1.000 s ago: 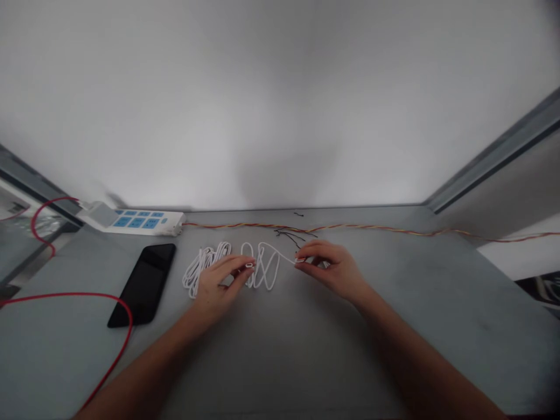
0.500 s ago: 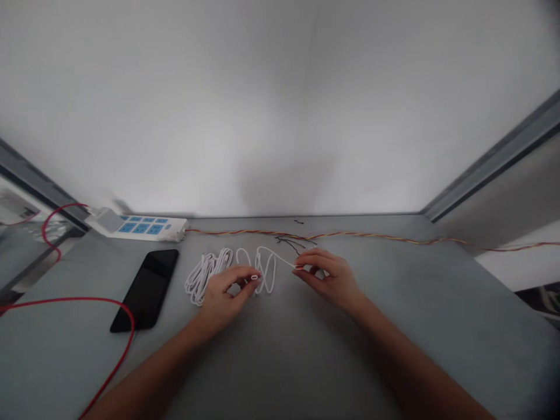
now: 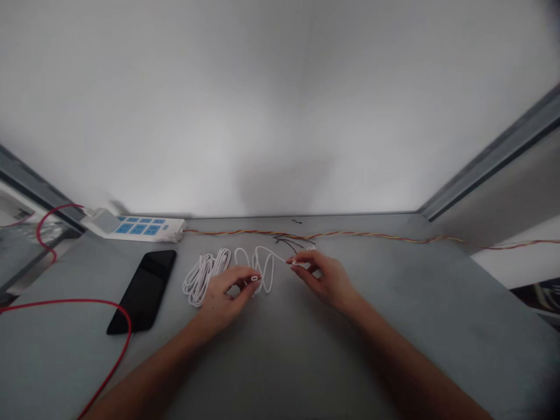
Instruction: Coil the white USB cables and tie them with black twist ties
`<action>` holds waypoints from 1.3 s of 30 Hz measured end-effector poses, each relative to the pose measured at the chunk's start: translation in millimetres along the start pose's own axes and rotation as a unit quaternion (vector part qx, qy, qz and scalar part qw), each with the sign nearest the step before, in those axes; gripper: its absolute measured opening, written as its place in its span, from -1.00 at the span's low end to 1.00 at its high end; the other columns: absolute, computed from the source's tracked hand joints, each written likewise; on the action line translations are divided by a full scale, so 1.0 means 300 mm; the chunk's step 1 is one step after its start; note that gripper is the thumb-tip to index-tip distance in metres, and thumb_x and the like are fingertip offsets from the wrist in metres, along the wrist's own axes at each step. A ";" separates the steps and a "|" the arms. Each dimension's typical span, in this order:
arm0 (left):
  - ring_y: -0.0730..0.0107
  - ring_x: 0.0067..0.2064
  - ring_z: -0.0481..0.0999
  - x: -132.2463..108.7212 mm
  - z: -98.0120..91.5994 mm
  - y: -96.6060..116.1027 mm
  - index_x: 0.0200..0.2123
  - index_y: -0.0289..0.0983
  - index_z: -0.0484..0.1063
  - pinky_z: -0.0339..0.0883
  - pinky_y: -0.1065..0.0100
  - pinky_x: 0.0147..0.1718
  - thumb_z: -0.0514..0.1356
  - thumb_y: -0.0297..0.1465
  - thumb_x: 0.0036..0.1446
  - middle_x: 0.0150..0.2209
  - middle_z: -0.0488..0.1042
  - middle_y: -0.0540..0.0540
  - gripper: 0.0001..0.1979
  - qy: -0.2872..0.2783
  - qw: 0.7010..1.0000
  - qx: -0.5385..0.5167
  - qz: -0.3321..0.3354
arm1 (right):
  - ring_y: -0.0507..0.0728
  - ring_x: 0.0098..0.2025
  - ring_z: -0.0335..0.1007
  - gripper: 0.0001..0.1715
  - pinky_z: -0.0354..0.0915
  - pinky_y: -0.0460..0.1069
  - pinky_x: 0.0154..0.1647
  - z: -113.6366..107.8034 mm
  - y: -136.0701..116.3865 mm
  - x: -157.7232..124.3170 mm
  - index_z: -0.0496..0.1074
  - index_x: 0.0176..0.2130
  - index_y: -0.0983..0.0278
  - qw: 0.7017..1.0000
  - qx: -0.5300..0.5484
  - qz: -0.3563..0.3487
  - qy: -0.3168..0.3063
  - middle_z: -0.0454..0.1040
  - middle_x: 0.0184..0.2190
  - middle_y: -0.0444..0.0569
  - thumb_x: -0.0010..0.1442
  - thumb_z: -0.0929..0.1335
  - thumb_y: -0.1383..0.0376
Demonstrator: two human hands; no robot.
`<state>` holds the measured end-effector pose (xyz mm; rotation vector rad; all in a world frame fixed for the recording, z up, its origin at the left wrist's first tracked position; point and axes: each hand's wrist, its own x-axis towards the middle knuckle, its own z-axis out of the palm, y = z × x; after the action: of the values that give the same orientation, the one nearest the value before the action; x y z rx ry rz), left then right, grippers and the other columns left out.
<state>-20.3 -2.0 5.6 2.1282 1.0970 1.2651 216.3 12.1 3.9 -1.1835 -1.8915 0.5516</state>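
A white cable (image 3: 268, 279) lies in loose loops between my two hands. My left hand (image 3: 230, 296) pinches one part of it between thumb and fingertips, with an oval white connector end showing at the tips. To the right, my right hand (image 3: 324, 277) is closed in a pinch on another stretch of the same cable. A bundle of coiled white cables (image 3: 202, 277) rests on the table just left of my left hand, partly behind it. Several short black twist ties (image 3: 289, 242) lie beyond my right hand.
A white power strip (image 3: 149, 230) with blue sockets and a plugged-in adapter (image 3: 101, 223) sits at the back left. Its twisted red-yellow wire (image 3: 371, 234) runs along the back. A black phone (image 3: 146, 289) lies at left, with a red cable (image 3: 87, 301) crossing it. The wall (image 3: 280, 116) rises behind.
My right hand has moved slightly left, towards my left hand, still pinching the cable. My left hand stays almost where it was. The whole view has shifted a little.
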 end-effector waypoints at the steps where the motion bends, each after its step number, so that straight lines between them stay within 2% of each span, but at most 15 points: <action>1: 0.49 -0.43 0.51 0.000 0.000 -0.002 -0.27 -0.25 0.49 0.39 0.51 -0.48 0.22 -0.49 0.11 -0.38 0.55 -0.03 -0.90 0.003 1.000 0.000 -0.001 | 0.06 -0.38 0.50 -0.84 0.40 -0.06 -0.37 0.002 0.001 0.000 0.43 -0.20 0.20 1.000 0.004 0.001 -0.001 0.60 -0.27 -0.04 0.22 0.33 0.20; 7: 0.49 -0.43 0.49 -0.005 -0.002 -0.008 -0.26 -0.25 0.49 0.39 0.49 -0.48 0.20 -0.46 0.12 -0.38 0.54 -0.05 -0.90 -0.010 1.000 0.009 -0.019 | 0.07 -0.39 0.51 -0.82 0.42 -0.05 -0.38 0.005 0.003 0.002 0.43 -0.20 0.20 1.000 0.007 0.006 -0.005 0.60 -0.28 -0.04 0.22 0.33 0.19; 17: 0.48 -0.44 0.49 -0.004 -0.001 -0.008 -0.26 -0.25 0.48 0.38 0.49 -0.49 0.20 -0.46 0.13 -0.39 0.53 -0.04 -0.90 -0.011 1.000 0.009 -0.023 | 0.06 -0.45 0.49 -0.76 0.39 -0.05 -0.39 0.007 0.024 0.002 0.51 -0.17 0.18 0.997 -0.059 -0.045 -0.007 0.61 -0.30 -0.05 0.26 0.30 0.15; 39: 0.50 -0.47 0.47 -0.005 -0.003 -0.003 -0.26 -0.26 0.47 0.38 0.47 -0.48 0.19 -0.45 0.13 -0.42 0.51 -0.03 -0.90 -0.014 1.000 -0.001 -0.009 | 0.08 -0.41 0.51 -0.75 0.39 -0.05 -0.41 0.006 0.031 0.001 0.50 -0.13 0.15 0.998 -0.053 -0.041 -0.007 0.60 -0.30 -0.04 0.26 0.30 0.15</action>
<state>-21.9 -2.6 4.6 2.1220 1.1005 1.2248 219.6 16.7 -3.6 -1.1666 -1.9928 0.4212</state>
